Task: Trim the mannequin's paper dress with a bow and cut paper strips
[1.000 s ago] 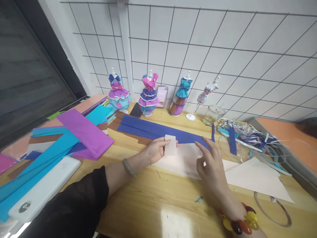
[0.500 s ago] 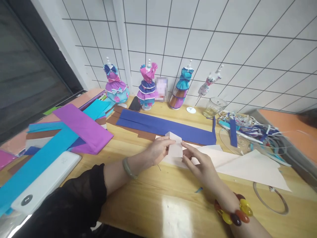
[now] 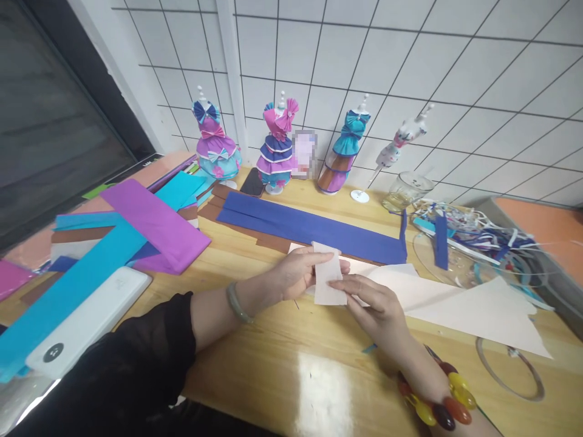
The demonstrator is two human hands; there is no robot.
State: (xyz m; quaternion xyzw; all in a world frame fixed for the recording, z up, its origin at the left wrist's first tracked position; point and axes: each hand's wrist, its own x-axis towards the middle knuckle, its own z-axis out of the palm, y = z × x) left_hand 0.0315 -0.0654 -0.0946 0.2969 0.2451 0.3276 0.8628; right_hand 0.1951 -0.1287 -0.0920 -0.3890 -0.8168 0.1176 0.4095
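A small pale rectangle of crepe-like paper (image 3: 328, 270) is upright between my hands, above the middle of the table. My left hand (image 3: 295, 273) pinches it near the top, thumb in front and fingers behind. The thumb and fingers of my right hand (image 3: 378, 303) close on its lower right edge. Under and beside my hands lies a larger pale sheet (image 3: 437, 300), spreading to the right with a ragged end. A long folded dark blue strip (image 3: 310, 227) rests just behind them, over brown material.
Purple (image 3: 159, 224) and turquoise strips (image 3: 82, 297) pile up at left, near a white power bank (image 3: 91, 325). Along the wall stand several small mannequins (image 3: 276, 145), one bare, and a glass (image 3: 407, 191). Scraps fill a clear plate (image 3: 449, 255) at right; a ring-shaped band (image 3: 510, 370) lies nearer.
The small pale piece now hangs flatter and longer, its raised top fold lowered. My right hand has shifted onto its lower right edge. The view has moved slightly.
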